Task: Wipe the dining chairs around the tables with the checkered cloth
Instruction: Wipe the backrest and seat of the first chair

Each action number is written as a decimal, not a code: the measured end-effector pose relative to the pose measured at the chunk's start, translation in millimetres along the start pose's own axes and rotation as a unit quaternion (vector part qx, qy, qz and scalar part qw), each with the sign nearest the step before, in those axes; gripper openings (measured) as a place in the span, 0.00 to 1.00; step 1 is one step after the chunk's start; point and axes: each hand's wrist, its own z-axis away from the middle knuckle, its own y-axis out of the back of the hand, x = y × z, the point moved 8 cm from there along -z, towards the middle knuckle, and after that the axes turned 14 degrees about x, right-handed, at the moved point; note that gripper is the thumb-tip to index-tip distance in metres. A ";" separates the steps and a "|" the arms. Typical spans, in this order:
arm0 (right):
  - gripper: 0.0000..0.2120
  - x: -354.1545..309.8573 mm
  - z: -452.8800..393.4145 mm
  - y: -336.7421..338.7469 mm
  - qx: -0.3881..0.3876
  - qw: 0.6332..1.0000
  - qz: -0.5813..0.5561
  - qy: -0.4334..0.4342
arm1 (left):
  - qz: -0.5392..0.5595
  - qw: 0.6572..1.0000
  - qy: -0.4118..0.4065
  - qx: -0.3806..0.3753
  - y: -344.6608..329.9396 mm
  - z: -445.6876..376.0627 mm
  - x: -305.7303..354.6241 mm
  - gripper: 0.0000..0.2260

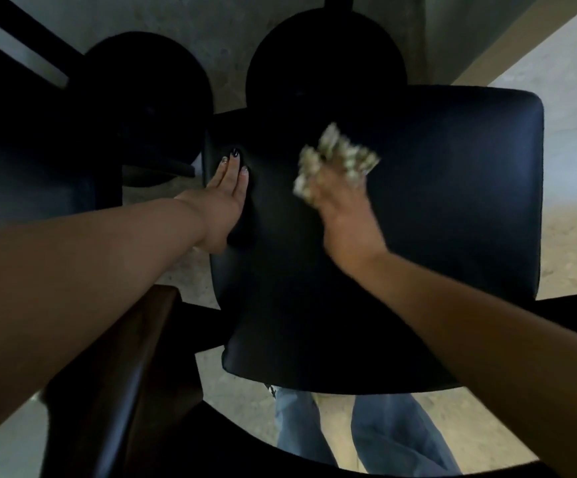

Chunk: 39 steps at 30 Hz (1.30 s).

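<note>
Two hands are working over one black seat (pixel 401 253), and I am taking that seat as my landmark. My right hand (pixel 340 210) is gripping the bunched checkered cloth (pixel 335 157), fingers curled round it, over the seat's middle toward the far edge; the hand and cloth are blurred, so I cannot tell whether the cloth is touching the padding or hanging just above it. My left hand (pixel 225 198) is lying flat with its fingers straight, pressing the seat's left edge.

I am judging the risks from here. The cloth is balled up, so little of it may be meeting the surface and the sweep could be leaving streaks or missing the right side and near corners. If my left hand is leaning hard on one edge, the chair could be tipping or sliding on the smooth floor. The seat looks glossy, so the cloth may be skating rather than lifting dirt.

Beyond the seat's far edge, two round dark bases (pixel 325 53) are standing on a grey concrete floor (pixel 183 15). Left of the seat, a second dark chair (pixel 31 160) is sitting just beside it. Near of the seat, a brown backrest (pixel 131 357) is curving across, and jeans (pixel 394 432) are showing below it. The light is dim.
</note>
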 end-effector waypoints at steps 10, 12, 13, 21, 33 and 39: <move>0.16 -80.3 156.1 -31.7 -0.253 0.826 -0.057 0.501 | 0.006 1.000 -0.001 0.000 0.6 -0.9 0.0 0.48; 0.15 -54.6 74.7 -17.9 -0.209 0.895 -0.188 0.345 | 0.003 1.000 -0.004 0.001 0.7 -2.2 0.0 0.47; 0.14 -33.4 38.2 -9.9 -0.194 0.927 -0.200 0.250 | 0.002 1.000 -0.005 0.001 0.5 -2.9 -0.7 0.47; 0.20 -41.2 84.3 8.8 -0.107 0.964 -0.059 0.234 | -0.005 1.000 -0.001 -0.003 1.5 -1.4 -0.4 0.47; 0.17 30.8 28.6 21.6 -0.221 0.916 0.089 0.324 | -0.049 0.999 -0.008 -0.016 1.2 -0.4 1.3 0.45; 0.20 19.0 79.2 32.3 -0.091 0.990 -0.045 0.101 | -0.062 0.998 -0.008 -0.026 2.1 0.6 3.2 0.45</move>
